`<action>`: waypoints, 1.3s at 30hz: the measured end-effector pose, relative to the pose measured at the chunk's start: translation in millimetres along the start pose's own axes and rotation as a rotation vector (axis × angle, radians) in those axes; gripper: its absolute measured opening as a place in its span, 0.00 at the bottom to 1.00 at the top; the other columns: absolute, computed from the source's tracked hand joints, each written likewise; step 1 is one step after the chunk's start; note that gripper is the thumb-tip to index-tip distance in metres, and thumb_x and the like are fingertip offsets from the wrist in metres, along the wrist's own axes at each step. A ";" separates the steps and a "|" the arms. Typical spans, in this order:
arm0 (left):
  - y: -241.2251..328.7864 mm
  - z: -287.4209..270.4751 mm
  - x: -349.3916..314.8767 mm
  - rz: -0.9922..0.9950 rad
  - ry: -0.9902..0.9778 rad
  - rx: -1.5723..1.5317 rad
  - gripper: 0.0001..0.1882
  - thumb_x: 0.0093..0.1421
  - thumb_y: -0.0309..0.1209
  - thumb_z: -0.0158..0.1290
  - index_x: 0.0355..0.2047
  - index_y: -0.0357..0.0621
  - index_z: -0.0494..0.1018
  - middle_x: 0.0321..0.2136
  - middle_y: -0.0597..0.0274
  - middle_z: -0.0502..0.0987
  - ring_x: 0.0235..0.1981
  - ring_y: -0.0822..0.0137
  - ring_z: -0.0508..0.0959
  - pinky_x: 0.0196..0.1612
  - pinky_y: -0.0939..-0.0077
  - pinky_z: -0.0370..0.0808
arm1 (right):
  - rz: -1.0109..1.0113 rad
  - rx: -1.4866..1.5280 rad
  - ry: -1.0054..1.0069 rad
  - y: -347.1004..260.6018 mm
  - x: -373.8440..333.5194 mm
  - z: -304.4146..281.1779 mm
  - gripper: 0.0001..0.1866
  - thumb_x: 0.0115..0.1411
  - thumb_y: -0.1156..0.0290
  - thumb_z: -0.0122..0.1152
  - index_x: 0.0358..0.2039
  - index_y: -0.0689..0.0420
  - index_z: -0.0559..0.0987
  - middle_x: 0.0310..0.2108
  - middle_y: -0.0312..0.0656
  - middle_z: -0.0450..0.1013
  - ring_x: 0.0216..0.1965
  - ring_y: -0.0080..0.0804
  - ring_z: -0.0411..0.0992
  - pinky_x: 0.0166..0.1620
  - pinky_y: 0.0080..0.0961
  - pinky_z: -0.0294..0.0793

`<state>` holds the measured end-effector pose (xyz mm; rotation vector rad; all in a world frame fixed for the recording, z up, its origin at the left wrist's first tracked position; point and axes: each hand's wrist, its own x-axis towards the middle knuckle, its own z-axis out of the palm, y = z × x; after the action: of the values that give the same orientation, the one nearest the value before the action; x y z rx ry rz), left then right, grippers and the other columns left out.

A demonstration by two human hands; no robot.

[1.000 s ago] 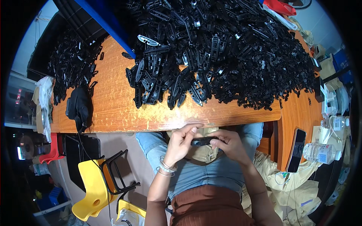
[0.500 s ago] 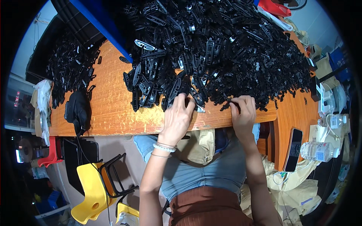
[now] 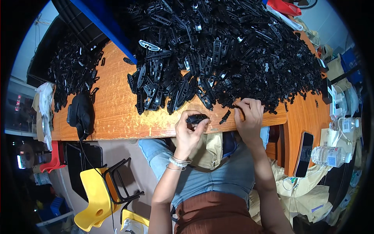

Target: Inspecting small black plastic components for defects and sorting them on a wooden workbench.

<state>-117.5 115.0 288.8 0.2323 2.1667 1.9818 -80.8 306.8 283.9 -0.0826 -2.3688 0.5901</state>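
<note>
My left hand [image 3: 189, 130] is closed around a black elongated plastic part [image 3: 197, 119], pinched between thumb and fingers just above the table's front edge. To its right, my right hand [image 3: 250, 119] rests by the near edge of a heap of small black plastic pieces [image 3: 269, 74]. Its fingers are bent, with thumb and forefinger a little apart and nothing visible between them. A short black toothed piece [image 3: 224, 117] lies alone on the wooden table [image 3: 117, 101] between the two hands. Beyond the left hand spreads a pile of larger black elongated parts [image 3: 187, 46].
A blue bin edge [image 3: 105, 29] slants across the upper left, with another black parts heap [image 3: 74, 70] beyond it. A black pouch [image 3: 80, 117] sits at the left table edge. On the right are a phone [image 3: 304, 154] and a plastic bottle [image 3: 329, 156]. Yellow chair [image 3: 93, 199] below left.
My left hand has drawn back from the pile toward me, now holding an elongated part. The toothed piece now lies apart from the small heap. My right hand has shifted slightly left.
</note>
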 end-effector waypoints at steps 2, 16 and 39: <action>0.3 -2.3 -2.3 0.057 -0.021 -0.098 0.13 0.56 0.16 0.53 0.41 0.32 0.65 0.30 0.53 0.77 0.29 0.70 0.79 0.34 0.80 0.78 | -0.019 -0.003 -0.035 -1.1 1.2 -0.2 0.09 0.47 0.80 0.62 0.30 0.59 0.75 0.33 0.40 0.69 0.36 0.37 0.66 0.38 0.32 0.60; 1.4 -11.9 -20.2 -0.004 -0.051 -0.164 0.12 0.54 0.16 0.56 0.39 0.31 0.70 0.32 0.52 0.79 0.33 0.66 0.81 0.34 0.82 0.79 | -0.049 0.176 -0.042 -3.9 4.2 5.4 0.08 0.51 0.83 0.58 0.34 0.63 0.75 0.34 0.42 0.70 0.34 0.36 0.69 0.36 0.29 0.68; 16.5 11.1 -41.4 -0.221 -0.126 -0.558 0.23 0.56 0.14 0.52 0.53 0.35 0.68 0.38 0.55 0.78 0.39 0.71 0.77 0.44 0.82 0.74 | 0.578 1.063 -0.003 -63.9 -27.5 -13.8 0.07 0.55 0.84 0.56 0.35 0.65 0.77 0.32 0.39 0.73 0.33 0.21 0.71 0.39 0.16 0.69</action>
<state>-74.9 117.1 305.9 0.0273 1.4191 2.2628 -44.7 249.1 304.1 -0.2806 -1.7237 2.0172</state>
